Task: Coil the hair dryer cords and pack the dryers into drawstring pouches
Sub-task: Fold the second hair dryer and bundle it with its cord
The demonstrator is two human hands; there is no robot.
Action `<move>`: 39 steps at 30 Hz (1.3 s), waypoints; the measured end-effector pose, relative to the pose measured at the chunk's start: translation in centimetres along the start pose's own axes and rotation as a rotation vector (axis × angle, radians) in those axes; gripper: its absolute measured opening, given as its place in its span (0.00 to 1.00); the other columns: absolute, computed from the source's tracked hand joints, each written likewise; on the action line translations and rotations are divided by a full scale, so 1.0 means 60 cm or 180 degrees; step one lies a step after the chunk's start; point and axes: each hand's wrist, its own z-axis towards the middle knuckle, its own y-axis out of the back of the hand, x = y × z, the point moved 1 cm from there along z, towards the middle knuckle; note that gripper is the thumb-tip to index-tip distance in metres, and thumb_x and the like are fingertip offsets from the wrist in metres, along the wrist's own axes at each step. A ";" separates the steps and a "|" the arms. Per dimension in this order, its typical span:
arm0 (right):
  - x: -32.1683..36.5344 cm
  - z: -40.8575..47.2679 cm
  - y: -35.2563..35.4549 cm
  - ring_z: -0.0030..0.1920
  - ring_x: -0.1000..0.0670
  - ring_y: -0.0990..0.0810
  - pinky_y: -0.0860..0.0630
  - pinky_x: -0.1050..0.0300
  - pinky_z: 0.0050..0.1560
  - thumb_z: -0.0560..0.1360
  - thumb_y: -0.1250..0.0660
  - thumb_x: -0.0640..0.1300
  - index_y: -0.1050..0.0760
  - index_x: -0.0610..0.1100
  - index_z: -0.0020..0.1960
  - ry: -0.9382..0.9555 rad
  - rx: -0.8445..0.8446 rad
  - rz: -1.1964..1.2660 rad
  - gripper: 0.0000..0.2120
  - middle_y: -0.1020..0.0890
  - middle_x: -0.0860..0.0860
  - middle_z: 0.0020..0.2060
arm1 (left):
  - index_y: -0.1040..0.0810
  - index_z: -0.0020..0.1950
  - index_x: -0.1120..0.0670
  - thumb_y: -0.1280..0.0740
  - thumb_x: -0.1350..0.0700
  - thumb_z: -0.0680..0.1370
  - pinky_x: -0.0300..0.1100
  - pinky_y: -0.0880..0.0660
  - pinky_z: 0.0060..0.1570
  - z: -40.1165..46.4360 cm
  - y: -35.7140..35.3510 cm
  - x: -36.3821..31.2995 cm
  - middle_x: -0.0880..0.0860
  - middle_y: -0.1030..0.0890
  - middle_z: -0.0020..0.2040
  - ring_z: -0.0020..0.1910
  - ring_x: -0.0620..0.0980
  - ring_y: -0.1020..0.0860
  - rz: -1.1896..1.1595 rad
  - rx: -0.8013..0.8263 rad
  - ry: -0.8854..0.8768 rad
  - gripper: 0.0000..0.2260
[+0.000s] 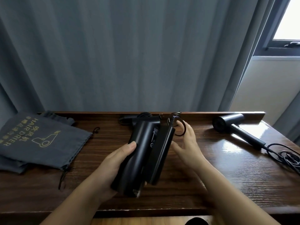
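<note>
My left hand (113,161) grips a black folded hair dryer (144,153) above the middle of the wooden table (227,176). Its handle lies folded along the barrel. My right hand (186,143) is beside the handle, fingers curled through loops of the dryer's black cord (178,127). A second dark dryer (230,127) lies at the back right, its cord (287,158) in a loose heap near the right edge. Grey drawstring pouches (40,140) printed "HAIR DRIER" lie stacked at the left.
A raised wooden ledge (203,113) runs along the table's back edge, with another bundle of black cord (142,115) behind the held dryer. Grey curtains (129,54) hang behind. A window (285,30) is at the upper right.
</note>
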 end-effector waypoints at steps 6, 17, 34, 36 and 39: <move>-0.011 -0.004 -0.022 0.75 0.52 0.37 0.36 0.43 0.75 0.77 0.29 0.51 0.29 0.58 0.60 0.0103 0.0018 0.0327 0.15 0.33 0.56 0.73 | 0.17 0.61 0.57 0.19 0.36 0.59 0.60 0.20 0.50 0.000 -0.002 -0.021 0.67 0.18 0.55 0.47 0.66 0.17 -0.0143 0.0301 -0.0093 0.38; 0.025 0.011 -0.023 0.81 0.52 0.48 0.44 0.49 0.77 0.83 0.38 0.47 0.22 0.53 0.59 0.0728 -0.0074 0.0459 0.08 0.32 0.60 0.74 | 0.15 0.45 0.63 0.20 0.43 0.62 0.44 0.18 0.31 0.008 -0.026 -0.041 0.62 0.15 0.38 0.32 0.54 0.15 -0.0115 -0.0024 0.0126 0.24; 0.087 -0.112 -0.035 0.31 0.49 0.21 0.26 0.56 0.32 0.75 0.37 0.42 0.34 0.46 0.72 0.1244 0.0599 -0.2106 0.25 0.18 0.53 0.42 | 0.22 0.64 0.52 0.34 0.45 0.80 0.54 0.20 0.48 0.065 0.003 0.001 0.59 0.15 0.55 0.51 0.59 0.17 -0.0720 -0.1038 -0.0383 0.16; 0.098 -0.121 -0.041 0.24 0.52 0.25 0.36 0.60 0.25 0.68 0.26 0.42 0.27 0.46 0.67 0.1379 0.0582 -0.2318 0.28 0.22 0.56 0.36 | 0.23 0.65 0.47 0.34 0.44 0.80 0.55 0.19 0.52 0.070 0.001 0.012 0.55 0.15 0.56 0.54 0.56 0.17 -0.0337 -0.1285 -0.0469 0.15; 0.117 -0.127 -0.041 0.20 0.54 0.28 0.47 0.62 0.23 0.60 0.22 0.43 0.21 0.47 0.58 0.1507 0.0710 -0.2544 0.26 0.24 0.56 0.31 | 0.25 0.64 0.43 0.33 0.43 0.79 0.58 0.21 0.58 0.076 -0.007 0.026 0.51 0.16 0.56 0.55 0.54 0.17 -0.0043 -0.1364 -0.0551 0.14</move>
